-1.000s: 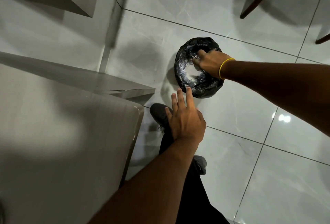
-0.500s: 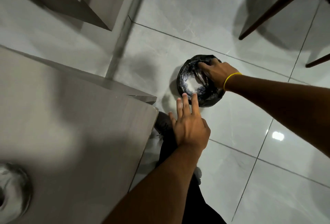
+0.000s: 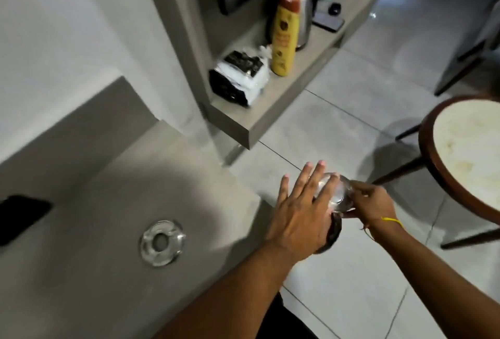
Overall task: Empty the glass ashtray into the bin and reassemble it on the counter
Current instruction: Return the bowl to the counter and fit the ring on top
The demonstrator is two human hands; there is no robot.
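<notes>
A glass bowl (image 3: 336, 195) is held off the counter's (image 3: 113, 271) right edge by the right hand (image 3: 372, 202); the left hand (image 3: 300, 217), fingers spread, covers it. It should be lowered squarely onto the ashtray ring (image 3: 162, 242) mid-counter.

no lettering can be read anywhere in view: the yellow bottle (image 3: 284, 38) on the shelf (image 3: 273, 111) carries dark print too blurred to make out, and the black-and-white packet (image 3: 239, 79) beside it is equally illegible.
</notes>
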